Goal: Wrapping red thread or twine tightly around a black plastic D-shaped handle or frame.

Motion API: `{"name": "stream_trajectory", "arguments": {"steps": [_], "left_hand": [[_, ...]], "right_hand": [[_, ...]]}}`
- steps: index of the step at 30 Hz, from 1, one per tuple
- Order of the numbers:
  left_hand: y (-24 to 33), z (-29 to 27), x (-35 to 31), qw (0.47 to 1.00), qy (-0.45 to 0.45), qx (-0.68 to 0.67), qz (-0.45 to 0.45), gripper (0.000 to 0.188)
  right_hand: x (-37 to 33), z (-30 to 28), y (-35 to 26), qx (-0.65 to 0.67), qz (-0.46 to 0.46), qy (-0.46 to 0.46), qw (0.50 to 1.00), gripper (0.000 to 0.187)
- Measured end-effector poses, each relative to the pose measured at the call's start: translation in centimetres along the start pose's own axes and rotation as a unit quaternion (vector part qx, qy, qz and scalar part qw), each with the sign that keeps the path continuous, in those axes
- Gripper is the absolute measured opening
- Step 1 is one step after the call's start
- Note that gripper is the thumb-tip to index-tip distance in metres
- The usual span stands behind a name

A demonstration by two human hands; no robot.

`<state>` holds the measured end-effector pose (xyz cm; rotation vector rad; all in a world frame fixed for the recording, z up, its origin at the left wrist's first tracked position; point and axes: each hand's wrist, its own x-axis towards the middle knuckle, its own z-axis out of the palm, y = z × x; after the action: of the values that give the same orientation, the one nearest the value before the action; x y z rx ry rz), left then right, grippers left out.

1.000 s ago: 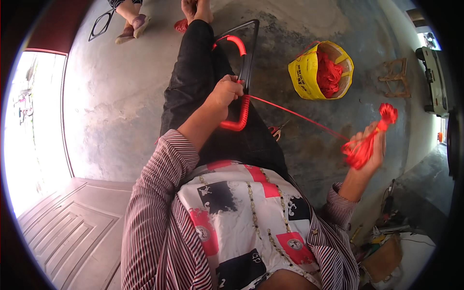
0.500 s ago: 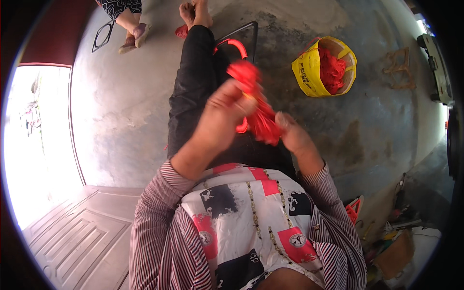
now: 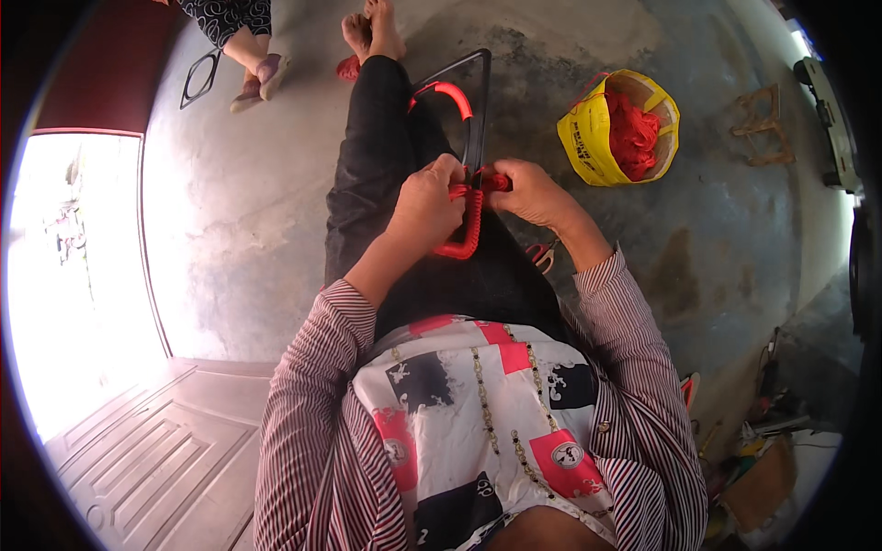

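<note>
A black rectangular frame (image 3: 483, 96) rests over my legs, and red cord (image 3: 475, 225) is wound closely around its near corner. Another red stretch (image 3: 454, 93) covers part of its far left side. My left hand (image 3: 427, 209) is closed at the frame's near side, its fingertips pinching red cord beside the black bar. Just across the bar, my right hand (image 3: 535, 195) grips a bundle of red cord (image 3: 497, 183), mostly hidden by its fingers. Below my right hand, scissors (image 3: 542, 257) lie by my thigh.
A yellow bag (image 3: 588, 142) of red cord stands on the floor at the right. Another person's legs (image 3: 246, 50) and a second black frame (image 3: 199, 78) are at the far left. A small wooden stool (image 3: 763, 127) is farther right. Clutter lies at the lower right.
The red cord bundle, held loosely between both hands above my lap, has come to the frame's bar. My hands have moved to either side of the bar, and the scissors have come into view.
</note>
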<state>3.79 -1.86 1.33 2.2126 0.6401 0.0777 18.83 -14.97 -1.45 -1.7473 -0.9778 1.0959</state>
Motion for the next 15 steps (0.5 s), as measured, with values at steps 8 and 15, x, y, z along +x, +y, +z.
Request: {"name": "stream_trajectory", "arguments": {"steps": [8,15], "left_hand": [[-3.2,1.4,1.8,0.938,0.09,-0.318,-0.101,0.028],[-1.4,2.0,1.2,0.839,-0.067,-0.499,-0.206,0.024]], "right_hand": [[-4.2,-4.2,-2.3,0.466,-0.141,0.183,0.854,0.018],[-10.3,-10.2,-1.8,0.599,-0.288,0.125,0.736,0.024]]}}
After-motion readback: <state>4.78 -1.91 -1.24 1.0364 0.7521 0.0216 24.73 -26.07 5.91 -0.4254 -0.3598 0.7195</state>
